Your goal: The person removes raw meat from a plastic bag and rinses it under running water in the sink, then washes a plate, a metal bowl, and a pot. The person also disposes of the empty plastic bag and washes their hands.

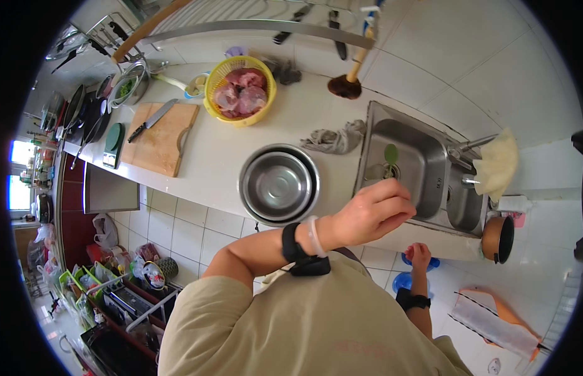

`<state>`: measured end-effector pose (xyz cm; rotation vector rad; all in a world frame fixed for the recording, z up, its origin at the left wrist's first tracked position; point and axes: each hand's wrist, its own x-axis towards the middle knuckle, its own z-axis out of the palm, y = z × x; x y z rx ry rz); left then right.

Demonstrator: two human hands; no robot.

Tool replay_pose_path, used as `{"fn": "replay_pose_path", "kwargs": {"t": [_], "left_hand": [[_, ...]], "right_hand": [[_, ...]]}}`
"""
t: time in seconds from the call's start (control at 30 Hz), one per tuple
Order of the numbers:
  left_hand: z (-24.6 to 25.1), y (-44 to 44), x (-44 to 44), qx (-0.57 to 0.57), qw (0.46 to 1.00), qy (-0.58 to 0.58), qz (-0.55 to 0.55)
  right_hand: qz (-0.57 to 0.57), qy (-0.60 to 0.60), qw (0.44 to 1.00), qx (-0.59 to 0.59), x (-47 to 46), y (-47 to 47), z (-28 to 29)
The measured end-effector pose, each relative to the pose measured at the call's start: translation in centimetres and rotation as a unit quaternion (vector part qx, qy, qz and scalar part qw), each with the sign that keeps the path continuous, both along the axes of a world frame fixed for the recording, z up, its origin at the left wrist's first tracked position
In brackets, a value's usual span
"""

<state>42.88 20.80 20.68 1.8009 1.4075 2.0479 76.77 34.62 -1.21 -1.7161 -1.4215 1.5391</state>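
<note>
My left hand (377,210) hangs over the front rim of the stainless steel sink (421,155), its fingers bent together and nothing visible in them. A green leaf-shaped thing (390,153) lies in the larger basin by the drain. Lower and to the right, my right hand (418,256) is held in front of the counter edge with curled fingers; whether they close on anything cannot be made out. Left of the sink, a steel bowl (277,186) sits inside a larger one on the counter. Behind it a yellow plastic colander (210,105) holds raw meat (242,94).
A wooden cutting board (155,145) bears a kitchen knife (154,120). Beside it stands a small scale (113,145). A grey cloth (336,138) lies against the sink. A faucet (475,144) rises at the sink's right, and a brown pot (496,238) stands at the counter's end.
</note>
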Motion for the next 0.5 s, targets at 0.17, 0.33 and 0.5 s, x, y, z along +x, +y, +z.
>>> {"fn": "replay_pose_path", "kwargs": {"t": [0.17,0.33,0.5], "left_hand": [[-5.7,7.7,7.0,-0.054,0.997,0.052,-0.025],[-14.6,13.3,11.8,-0.360,0.896,0.238,0.100],[-19.9,13.1,10.8,-0.612,0.778,0.135,-0.048]], "right_hand": [[-0.065,-0.036,0.997,0.003,5.7,0.1,-0.3],[-0.017,-0.016,0.999,0.023,7.3,3.1,0.2],[0.121,0.076,0.982,0.121,-1.1,10.5,-0.7]]}}
